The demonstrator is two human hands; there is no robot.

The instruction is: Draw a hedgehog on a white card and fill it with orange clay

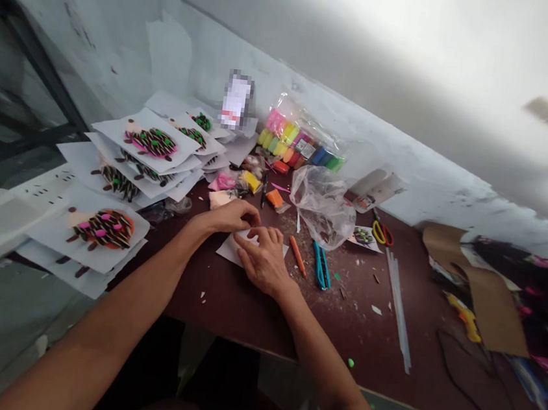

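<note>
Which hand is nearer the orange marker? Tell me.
Right. The right hand is beside the orange marker, just to its left; the left hand is farther left, past the right hand.

Scuffed pale wall [173, 44] – patchy, smudged, dark red-brown tabletop [244, 306], grey floor [47, 312] – dim at left.

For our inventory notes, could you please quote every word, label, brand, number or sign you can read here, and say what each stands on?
No text can be read.
White label on the coloured pack: too small.
Phone screen: pixelated.
White packet by the wall: too blurred.
</note>
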